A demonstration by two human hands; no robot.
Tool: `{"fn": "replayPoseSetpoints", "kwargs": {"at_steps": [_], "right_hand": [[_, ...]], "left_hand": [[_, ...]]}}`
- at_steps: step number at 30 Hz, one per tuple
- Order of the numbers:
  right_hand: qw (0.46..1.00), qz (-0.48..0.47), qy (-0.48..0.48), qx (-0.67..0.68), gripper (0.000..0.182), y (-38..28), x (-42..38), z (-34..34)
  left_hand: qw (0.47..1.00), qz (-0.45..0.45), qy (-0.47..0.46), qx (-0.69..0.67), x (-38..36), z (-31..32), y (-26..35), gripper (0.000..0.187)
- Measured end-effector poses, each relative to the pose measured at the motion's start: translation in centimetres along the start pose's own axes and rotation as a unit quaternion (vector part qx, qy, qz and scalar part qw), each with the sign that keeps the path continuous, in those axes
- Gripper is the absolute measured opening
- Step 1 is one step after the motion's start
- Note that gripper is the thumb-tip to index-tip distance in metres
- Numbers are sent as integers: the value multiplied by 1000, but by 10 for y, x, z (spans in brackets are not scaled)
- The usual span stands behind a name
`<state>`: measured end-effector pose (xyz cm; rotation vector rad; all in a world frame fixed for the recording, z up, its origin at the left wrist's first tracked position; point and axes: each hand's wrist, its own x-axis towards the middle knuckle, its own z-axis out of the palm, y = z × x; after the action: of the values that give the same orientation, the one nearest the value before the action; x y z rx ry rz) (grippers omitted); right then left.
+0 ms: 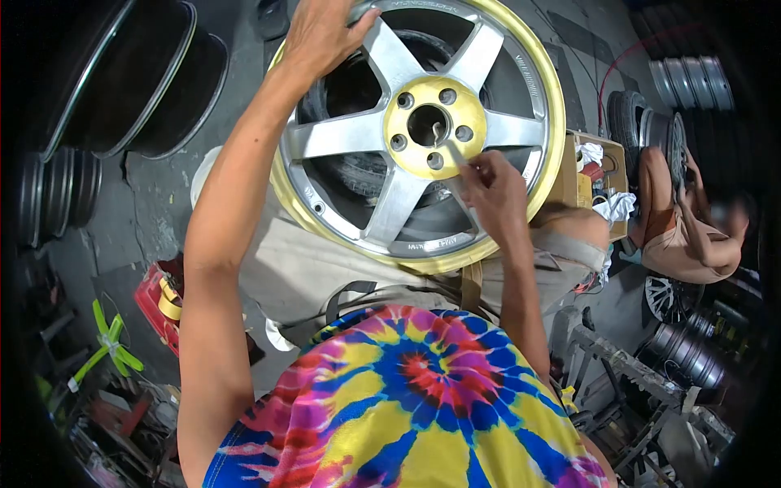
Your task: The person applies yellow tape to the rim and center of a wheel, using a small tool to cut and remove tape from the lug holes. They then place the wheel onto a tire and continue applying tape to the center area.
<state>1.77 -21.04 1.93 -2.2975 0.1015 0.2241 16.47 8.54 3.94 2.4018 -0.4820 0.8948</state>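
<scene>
A silver alloy wheel rim (338,137) with broad spokes lies across my lap, facing up. Yellow covering, apparently masking tape, coats its hub face (425,91) and its outer lip (556,106). My left hand (325,39) grips the upper left edge of the rim, its thumb lying over a spoke; the fingertips are out of frame. At the lower right of the hub, my right hand (496,191) is closed in a pinch on a thin greyish thing (457,156) that touches the yellow face. Blur and the fingers hide what kind of thing it is.
A cardboard box (579,183) with crumpled paper and rolls stands right of the rim. Another person (691,232) sits beyond it with a wheel. Large rims (122,81) stand at left, near a red container (154,305) and a green fan-shaped object (111,339). A metal frame (618,358) is at lower right.
</scene>
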Motion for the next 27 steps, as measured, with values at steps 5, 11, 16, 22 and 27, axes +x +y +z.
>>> {"fn": "replayPoseSetpoints", "kwargs": {"at_steps": [5,11,16,22,27], "right_hand": [[980,-87,105,146,18,63,15,-55],[967,33,249,48,32,144,11,-97],[972,75,201,92,36,186,-20,-62],[964,101,198,147,40,147,-35,-42],[974,57,216,42,32,174,2,-52]], "left_hand": [[998,24,58,18,9,20,-11,23],[998,14,61,11,14,26,-18,15],[997,-6,61,47,14,28,-26,20],[997,-41,-23,64,13,35,-54,31],[996,-23,71,41,0,45,-71,32]]}}
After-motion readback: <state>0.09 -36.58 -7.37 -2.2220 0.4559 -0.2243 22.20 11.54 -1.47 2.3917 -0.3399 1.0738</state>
